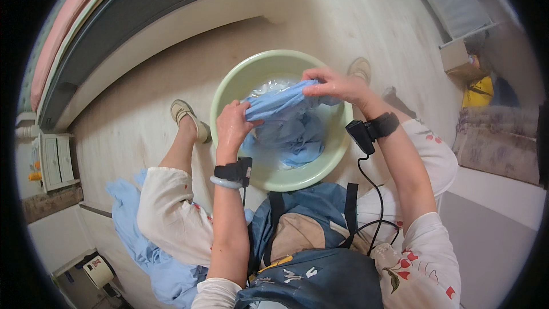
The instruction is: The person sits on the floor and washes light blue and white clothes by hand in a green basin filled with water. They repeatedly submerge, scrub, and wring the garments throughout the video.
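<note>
A wet light-blue cloth point(281, 101) is stretched between my two hands above a pale green plastic basin point(274, 185). My left hand point(233, 126) grips its left end near the basin's left rim. At the upper right, my right hand point(330, 85) pinches the other end between thumb and fingers. More of the blue fabric point(296, 137) lies bunched in water at the bottom of the basin, some of it blurred. Shiny clear bubbles or film point(271, 87) show behind the raised cloth. I cannot tell whether the raised and lower fabric are one piece.
Another heap of light-blue cloth point(154, 262) lies on the floor at my left. A bed point(128, 21) borders the upper left, and a white storage bin point(450, 2) stands at the upper right. A black cable point(379, 206) hangs from the device on my right wrist.
</note>
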The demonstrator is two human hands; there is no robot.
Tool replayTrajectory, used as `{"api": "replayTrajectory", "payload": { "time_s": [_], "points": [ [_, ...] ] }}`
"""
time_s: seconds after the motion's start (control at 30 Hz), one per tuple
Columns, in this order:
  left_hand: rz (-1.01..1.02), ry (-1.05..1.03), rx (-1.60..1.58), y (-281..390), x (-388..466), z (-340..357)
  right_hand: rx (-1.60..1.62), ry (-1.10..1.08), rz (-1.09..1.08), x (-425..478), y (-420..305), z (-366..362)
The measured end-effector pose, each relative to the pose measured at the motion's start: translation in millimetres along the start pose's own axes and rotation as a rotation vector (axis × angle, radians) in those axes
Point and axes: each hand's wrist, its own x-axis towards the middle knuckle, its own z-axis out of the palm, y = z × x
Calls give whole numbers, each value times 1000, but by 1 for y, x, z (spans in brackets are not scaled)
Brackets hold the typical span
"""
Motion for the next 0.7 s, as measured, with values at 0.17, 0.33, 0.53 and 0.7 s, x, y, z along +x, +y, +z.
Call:
{"api": "replayTrajectory", "payload": {
  "time_s": [0.17,0.33,0.53,0.7],
  "points": [
    [162,-81,-124,-18,-2,13,-17,4,-34,-4,-6,1],
    [223,-419,-377,-7,-6,25,105,-7,-183,-4,0,-3],
    [44,-435,-171,-9,-23,30,51,-44,-205,-9,-9,-10],
    [-48,-225,-96,-22,-14,-9,-15,-27,-120,-13,0,-11]
  ]
}}
